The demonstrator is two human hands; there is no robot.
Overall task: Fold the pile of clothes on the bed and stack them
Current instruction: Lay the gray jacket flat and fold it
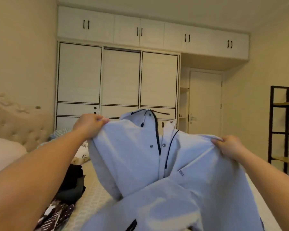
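A pale blue-grey jacket [140, 157] is being held up above the bed [93, 197], spread between two outstretched bare arms. Its left shoulder is being gripped by the left hand [88, 125], whose fingers [100, 120] are curled tightly over a bunched fold of cloth at the top edge. Its right shoulder is being pinched by the right hand [227, 145], the fingers there being closed round a ridge of fabric so that a taut crease is being drawn down towards the chest. The jacket's front is being shown to the camera: a dark zip [158, 139] is lying partly open down the middle, metal snap buttons [151, 146] are being seen on either side of it, and the collar is standing up at the top. The lower part of the garment is hanging and bunching towards the near edge of the bed.

On the bed to the left of the jacket, a pile of dark clothes [73, 182] is lying, with a dark patterned piece [57, 214] nearest the camera and a light printed fabric [82, 152] farther off. A tufted headboard [18, 127] is standing at the left. A white wardrobe [117, 77] is filling the far wall, a door [205, 104] being beside it, and a dark-framed shelf unit [280, 130] is standing at the right.
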